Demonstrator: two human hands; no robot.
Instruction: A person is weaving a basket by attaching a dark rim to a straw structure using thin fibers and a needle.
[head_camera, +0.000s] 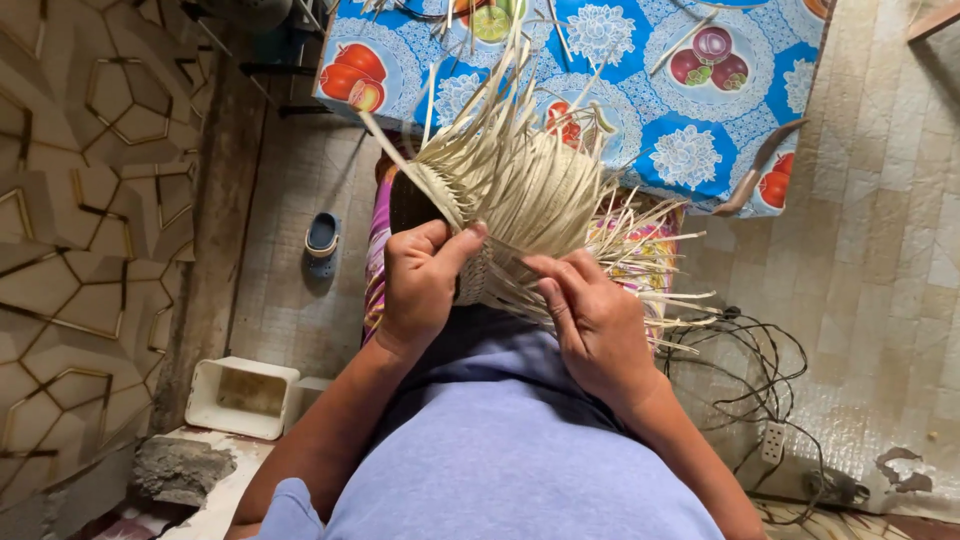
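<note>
While both hands grip it | woven straw piece (520, 190) above fingers (560, 300) | left hand (420, 285), right hand (600, 325) clamped

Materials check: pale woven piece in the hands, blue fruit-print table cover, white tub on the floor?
Pale woven piece: looks like dried palm or straw strips, matte, with loose flat ends fanning out. Blue fruit-print table cover: probably vinyl oilcloth, slight sheen, stiff hanging edge. White rectangular tub: likely plastic, thin walls, dull and dirty inside.
</note>
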